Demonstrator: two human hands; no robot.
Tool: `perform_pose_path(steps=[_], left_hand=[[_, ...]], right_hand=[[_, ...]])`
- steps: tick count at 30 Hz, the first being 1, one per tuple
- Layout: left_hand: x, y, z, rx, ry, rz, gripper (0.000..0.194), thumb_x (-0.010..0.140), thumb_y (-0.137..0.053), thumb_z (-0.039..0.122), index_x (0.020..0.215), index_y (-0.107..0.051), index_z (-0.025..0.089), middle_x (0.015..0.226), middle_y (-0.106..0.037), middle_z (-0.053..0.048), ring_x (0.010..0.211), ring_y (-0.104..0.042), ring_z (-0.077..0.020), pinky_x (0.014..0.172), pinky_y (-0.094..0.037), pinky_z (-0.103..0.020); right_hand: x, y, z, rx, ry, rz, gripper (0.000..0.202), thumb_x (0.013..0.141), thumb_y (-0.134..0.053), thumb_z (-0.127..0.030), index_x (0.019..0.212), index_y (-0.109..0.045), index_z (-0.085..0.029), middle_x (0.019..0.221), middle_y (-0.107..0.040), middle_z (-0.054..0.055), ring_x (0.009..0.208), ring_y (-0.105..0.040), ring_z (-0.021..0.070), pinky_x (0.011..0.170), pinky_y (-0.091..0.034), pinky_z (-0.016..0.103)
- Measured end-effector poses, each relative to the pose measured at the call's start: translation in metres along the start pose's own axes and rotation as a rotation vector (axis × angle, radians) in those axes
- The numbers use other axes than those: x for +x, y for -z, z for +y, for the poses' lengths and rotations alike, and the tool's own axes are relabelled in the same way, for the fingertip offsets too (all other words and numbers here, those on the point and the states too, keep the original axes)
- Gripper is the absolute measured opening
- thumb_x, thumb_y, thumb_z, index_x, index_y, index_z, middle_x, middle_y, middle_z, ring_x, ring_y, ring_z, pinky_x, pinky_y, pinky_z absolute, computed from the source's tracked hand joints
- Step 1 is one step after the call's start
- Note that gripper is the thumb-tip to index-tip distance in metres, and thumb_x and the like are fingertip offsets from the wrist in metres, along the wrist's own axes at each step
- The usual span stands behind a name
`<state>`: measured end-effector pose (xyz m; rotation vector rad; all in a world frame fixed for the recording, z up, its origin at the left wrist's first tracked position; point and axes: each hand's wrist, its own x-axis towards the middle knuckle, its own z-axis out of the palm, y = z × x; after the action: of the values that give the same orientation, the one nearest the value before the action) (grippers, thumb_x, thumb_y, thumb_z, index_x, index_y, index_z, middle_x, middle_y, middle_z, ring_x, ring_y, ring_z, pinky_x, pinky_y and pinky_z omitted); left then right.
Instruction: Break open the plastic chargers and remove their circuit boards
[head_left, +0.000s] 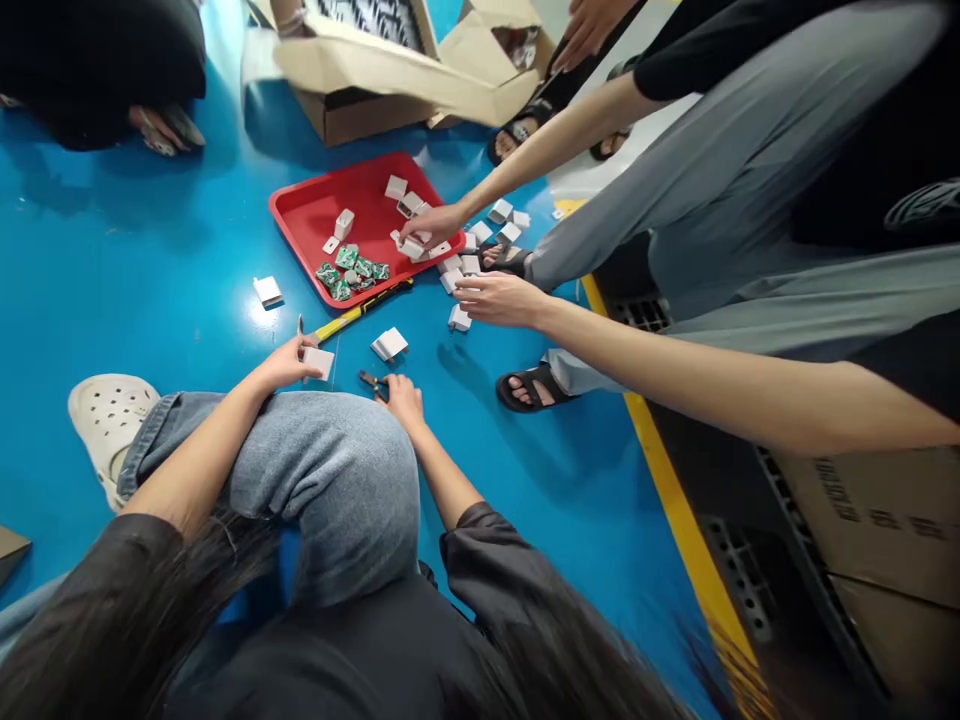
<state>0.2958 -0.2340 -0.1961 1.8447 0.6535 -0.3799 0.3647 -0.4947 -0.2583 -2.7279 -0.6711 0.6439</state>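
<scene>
My left hand (pixel 287 364) is closed around a white plastic charger casing (pixel 319 362), just above the blue floor. In my right hand (pixel 403 402) is a pair of pliers (pixel 373 381) with dark jaws and orange on the handles; my fingers wrap round the grips. Beyond both hands lies a yellow-and-black tool (pixel 352 316), partly against the tray edge. A white casing (pixel 390 344) rests on the floor between my hands and the red tray (pixel 300 240). Another white casing (pixel 268 291) lies farther left. Green circuit boards (pixel 352 268) are heaped in the tray's near corner.
A co-worker's hand (pixel 433 226) reaches into the tray, and their other hand (pixel 499 299) hovers over several white casings (pixel 460 318) on the floor. Cardboard boxes (pixel 360 115) stand behind. A sandalled foot (pixel 536 388) and a pallet with cartons (pixel 885 520) are at right.
</scene>
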Motion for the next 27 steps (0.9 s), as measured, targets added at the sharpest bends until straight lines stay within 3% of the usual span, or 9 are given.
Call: perform_pose_path(steps=[3, 5, 6, 10, 12, 14, 17, 22, 27], left_hand=[[0.006, -0.002, -0.009, 0.061, -0.006, 0.026, 0.051, 0.056, -0.081, 0.022, 0.100, -0.057, 0.017, 0.089, -0.064, -0.005, 0.088, -0.064, -0.0240, 0.078, -0.052, -0.035], [0.009, -0.002, -0.008, 0.055, 0.011, 0.023, 0.048, 0.057, -0.082, 0.025, 0.097, -0.056, 0.017, 0.089, -0.064, -0.005, 0.087, -0.064, -0.0238, 0.076, -0.053, -0.035], [0.010, -0.004, -0.006, 0.017, 0.022, 0.014, 0.048, 0.058, -0.082, 0.026, 0.097, -0.055, 0.017, 0.088, -0.063, -0.005, 0.085, -0.064, -0.0236, 0.074, -0.053, -0.035], [0.009, -0.013, 0.011, -0.237, 0.019, -0.027, 0.053, 0.060, -0.084, 0.031, 0.098, -0.050, 0.017, 0.088, -0.064, -0.006, 0.083, -0.067, -0.0227, 0.071, -0.055, -0.035], [0.005, -0.017, 0.017, -0.329, 0.000, -0.074, 0.057, 0.060, -0.085, 0.033, 0.103, -0.050, 0.016, 0.093, -0.066, -0.008, 0.091, -0.067, -0.0236, 0.076, -0.056, -0.035], [-0.002, -0.018, 0.018, -0.355, -0.009, -0.113, 0.062, 0.062, -0.083, 0.038, 0.111, -0.052, 0.017, 0.107, -0.066, -0.012, 0.104, -0.065, -0.0261, 0.078, -0.057, -0.035], [-0.009, -0.015, 0.013, -0.288, -0.007, -0.109, 0.068, 0.066, -0.079, 0.049, 0.120, -0.053, 0.018, 0.122, -0.062, -0.014, 0.115, -0.061, -0.0291, 0.076, -0.056, -0.034], [-0.007, -0.008, 0.002, -0.263, 0.018, -0.109, 0.073, 0.064, -0.076, 0.060, 0.120, -0.055, 0.019, 0.119, -0.066, -0.013, 0.106, -0.065, -0.0254, 0.073, -0.054, -0.030], [-0.006, -0.008, -0.003, -0.202, -0.003, -0.097, 0.074, 0.061, -0.076, 0.062, 0.118, -0.059, 0.018, 0.115, -0.068, -0.013, 0.097, -0.067, -0.0251, 0.069, -0.053, -0.031]], right_hand=[[-0.010, -0.011, -0.005, 0.033, -0.009, 0.144, 0.040, 0.089, -0.059, -0.039, 0.121, -0.058, -0.015, 0.126, -0.056, 0.019, 0.123, -0.049, 0.0316, 0.104, -0.039, 0.050], [-0.004, -0.005, -0.017, 0.204, 0.072, 0.292, 0.044, 0.091, -0.056, -0.044, 0.125, -0.055, -0.017, 0.132, -0.053, 0.017, 0.127, -0.047, 0.0289, 0.106, -0.039, 0.046], [0.001, 0.000, -0.026, 0.312, 0.146, 0.308, 0.047, 0.091, -0.054, -0.046, 0.130, -0.052, -0.018, 0.134, -0.052, 0.016, 0.126, -0.048, 0.0266, 0.104, -0.042, 0.043], [0.024, 0.020, -0.067, 0.544, 0.458, 0.073, 0.075, 0.085, -0.062, -0.047, 0.149, -0.033, -0.020, 0.143, -0.046, 0.014, 0.112, -0.058, 0.0211, 0.088, -0.052, 0.032], [0.032, 0.028, -0.078, 0.471, 0.502, 0.080, 0.075, 0.084, -0.063, -0.041, 0.150, -0.034, -0.020, 0.142, -0.048, 0.013, 0.118, -0.056, 0.0229, 0.094, -0.050, 0.033], [0.040, 0.036, -0.073, 0.354, 0.439, 0.200, 0.070, 0.086, -0.057, -0.034, 0.150, -0.036, -0.018, 0.140, -0.051, 0.014, 0.123, -0.051, 0.0254, 0.101, -0.046, 0.035], [0.054, 0.045, -0.042, 0.166, 0.206, 0.381, 0.068, 0.088, -0.049, -0.030, 0.153, -0.033, -0.017, 0.141, -0.049, 0.016, 0.126, -0.047, 0.0298, 0.106, -0.041, 0.042], [0.071, 0.029, 0.002, 0.092, 0.027, 0.228, 0.072, 0.084, -0.058, -0.036, 0.151, -0.036, -0.021, 0.139, -0.049, 0.014, 0.115, -0.054, 0.0300, 0.094, -0.049, 0.040], [0.075, 0.012, -0.003, 0.107, -0.037, 0.277, 0.072, 0.083, -0.058, -0.034, 0.151, -0.036, -0.024, 0.139, -0.048, 0.011, 0.107, -0.059, 0.0276, 0.088, -0.050, 0.036]])
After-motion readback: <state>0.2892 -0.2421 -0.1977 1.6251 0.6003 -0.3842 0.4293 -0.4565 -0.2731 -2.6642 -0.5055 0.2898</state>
